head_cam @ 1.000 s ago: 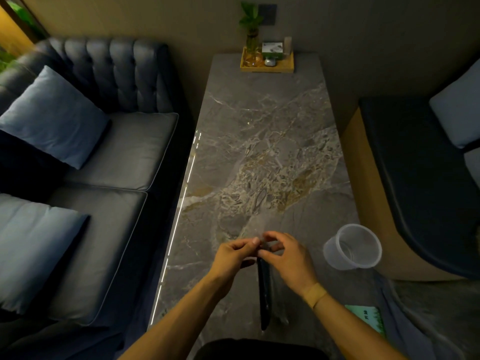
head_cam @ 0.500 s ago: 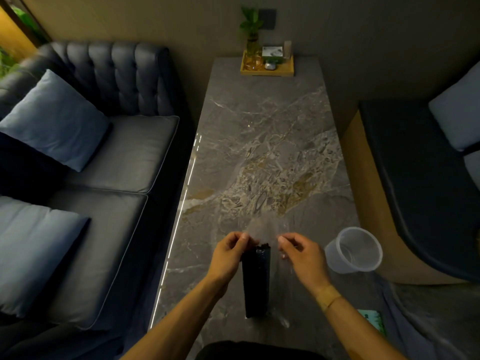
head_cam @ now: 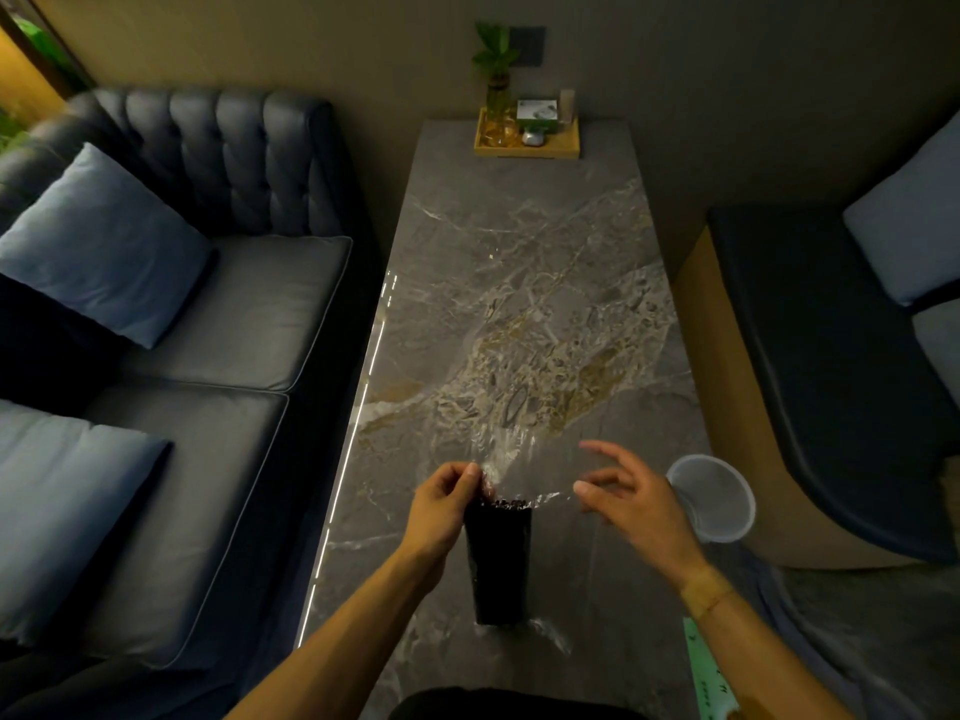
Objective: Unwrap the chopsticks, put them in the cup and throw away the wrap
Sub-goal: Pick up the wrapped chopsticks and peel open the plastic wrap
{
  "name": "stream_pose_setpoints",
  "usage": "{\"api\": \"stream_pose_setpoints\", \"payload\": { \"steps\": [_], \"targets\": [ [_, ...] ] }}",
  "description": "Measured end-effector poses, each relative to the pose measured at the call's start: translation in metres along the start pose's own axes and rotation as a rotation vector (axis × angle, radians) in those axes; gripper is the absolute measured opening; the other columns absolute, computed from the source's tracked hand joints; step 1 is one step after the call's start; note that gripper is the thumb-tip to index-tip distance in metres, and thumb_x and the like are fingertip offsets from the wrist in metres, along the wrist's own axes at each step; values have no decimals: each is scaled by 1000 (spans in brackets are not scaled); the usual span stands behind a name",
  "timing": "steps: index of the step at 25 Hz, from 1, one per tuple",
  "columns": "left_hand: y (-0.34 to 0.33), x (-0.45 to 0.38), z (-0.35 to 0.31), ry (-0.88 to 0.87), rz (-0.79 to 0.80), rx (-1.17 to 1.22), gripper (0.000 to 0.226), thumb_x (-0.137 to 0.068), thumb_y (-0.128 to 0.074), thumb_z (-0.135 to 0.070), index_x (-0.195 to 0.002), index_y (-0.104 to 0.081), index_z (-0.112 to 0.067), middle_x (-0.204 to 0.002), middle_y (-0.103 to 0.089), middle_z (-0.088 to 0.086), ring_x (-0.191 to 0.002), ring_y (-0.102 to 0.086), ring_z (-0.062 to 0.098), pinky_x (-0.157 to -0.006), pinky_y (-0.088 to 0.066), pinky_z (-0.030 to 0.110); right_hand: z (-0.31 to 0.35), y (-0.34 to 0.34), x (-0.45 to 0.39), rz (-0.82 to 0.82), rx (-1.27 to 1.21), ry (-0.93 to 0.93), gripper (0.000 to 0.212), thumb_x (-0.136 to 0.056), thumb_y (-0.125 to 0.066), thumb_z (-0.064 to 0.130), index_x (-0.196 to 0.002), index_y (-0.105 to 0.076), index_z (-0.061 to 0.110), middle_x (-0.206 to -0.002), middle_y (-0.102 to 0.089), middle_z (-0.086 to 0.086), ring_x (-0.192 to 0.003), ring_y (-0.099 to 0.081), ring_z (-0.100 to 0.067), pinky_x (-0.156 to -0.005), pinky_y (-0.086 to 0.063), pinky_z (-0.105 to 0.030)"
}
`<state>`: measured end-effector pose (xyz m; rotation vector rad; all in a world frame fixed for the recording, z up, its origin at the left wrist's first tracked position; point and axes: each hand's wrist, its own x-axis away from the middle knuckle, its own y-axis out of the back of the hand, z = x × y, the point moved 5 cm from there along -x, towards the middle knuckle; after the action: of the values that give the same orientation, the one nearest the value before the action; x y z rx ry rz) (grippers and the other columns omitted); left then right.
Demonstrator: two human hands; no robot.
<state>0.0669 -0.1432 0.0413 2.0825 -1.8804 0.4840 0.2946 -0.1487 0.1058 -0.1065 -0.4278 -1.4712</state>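
Black chopsticks (head_cam: 497,561), a tight bundle seen almost end-on, stand in a clear wrap (head_cam: 524,459) over the near end of the marble table (head_cam: 519,283), at about 6 o'clock in the view. The left hand (head_cam: 441,511) pinches the wrap's upper left edge between thumb and fingertips, right beside the bundle's top. The right hand (head_cam: 631,504) hangs at 4 o'clock with its fingers spread and loosely curled; whether its fingertips touch the wrap's right edge cannot be told, since the film is nearly invisible there. The wrap fans upward from the bundle toward 12 o'clock, catching light, and some film also glints at the bundle's lower end. A clear plastic cup (head_cam: 719,504) stands just beyond the right hand at 3 o'clock, near the table's right edge. At the far end, 12 o'clock, a wooden tray (head_cam: 566,145) carries a small plant (head_cam: 496,59). A dark sofa (head_cam: 234,330) with cushions lies at 9 o'clock.
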Motion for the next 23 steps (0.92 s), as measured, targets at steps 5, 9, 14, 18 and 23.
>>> {"api": "stream_pose_setpoints", "payload": {
  "steps": [5, 9, 14, 18, 23],
  "targets": [
    [-2, 0, -4, -16, 72, -8, 23, -96, -58, -26, -77, -68, -21, -66, -65, -8, -68, -59, 8, -75, -47, 33, 46, 15, 5, 6, 467, 292, 30, -84, -71, 22, -110, -69, 35, -89, -71, 10, -83, -66, -5, -75, -58, -24],
    [-3, -1, -9, -66, 115, -7, 26, -97, -56, -27, -75, -69, -22, -73, -70, -2, -73, -63, 12, -75, -49, 30, 55, 18, 11, -55, 559, 350, 19, -82, -72, 30, -101, -72, 33, -76, -72, 10, -69, -68, -6, -66, -59, -36],
    [-4, -4, -15, -97, 136, -29, 22, -97, -57, -27, -82, -71, -20, -81, -73, -2, -77, -65, 9, -74, -51, 22, 64, 10, 23, -107, 656, 509, 14, -83, -66, 41, -91, -73, 31, -81, -74, 11, -66, -67, -4, -56, -58, -37],
    [-4, -10, -13, -95, 141, -54, 21, -97, -57, -27, -86, -71, -15, -82, -74, -3, -78, -67, 6, -73, -53, 18, 61, 10, 21, -108, 743, 480, 10, -84, -67, 35, -87, -70, 26, -96, -69, 7, -87, -65, -12, -67, -57, -41],
    [-13, -22, -17, -81, 159, -88, 21, -96, -57, -28, -84, -71, -17, -81, -72, -2, -76, -63, 8, -74, -51, 23, 72, 1, 31, -137, 877, 703, 16, -84, -68, 37, -83, -70, 21, -101, -67, 5, -100, -59, -16, -78, -52, -38]
  ]
}}
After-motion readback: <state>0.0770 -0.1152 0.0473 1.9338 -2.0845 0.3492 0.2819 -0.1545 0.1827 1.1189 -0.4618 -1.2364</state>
